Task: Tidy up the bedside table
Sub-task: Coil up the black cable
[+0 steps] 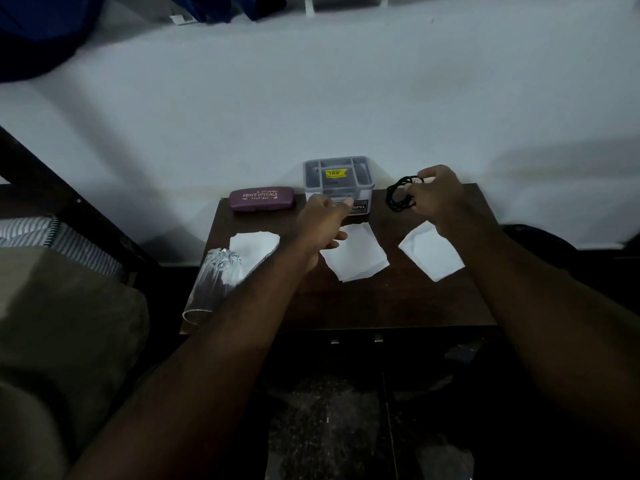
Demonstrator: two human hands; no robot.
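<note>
A small dark wooden bedside table stands against a pale wall. At its back sit a purple glasses case and a clear lidded plastic box with a yellow sticker. My left hand reaches to the box's front, thumb touching its lower edge. My right hand hovers over the back right corner, holding a bundle of black cord. Three white paper pieces lie on the top: left, middle, right. A clear drinking glass lies on its side at the left edge.
A bed with a striped sheet and an olive pillow lies to the left. The table has two small drawer handles on its front. The dark speckled floor is below. Blue cloth hangs at the top left.
</note>
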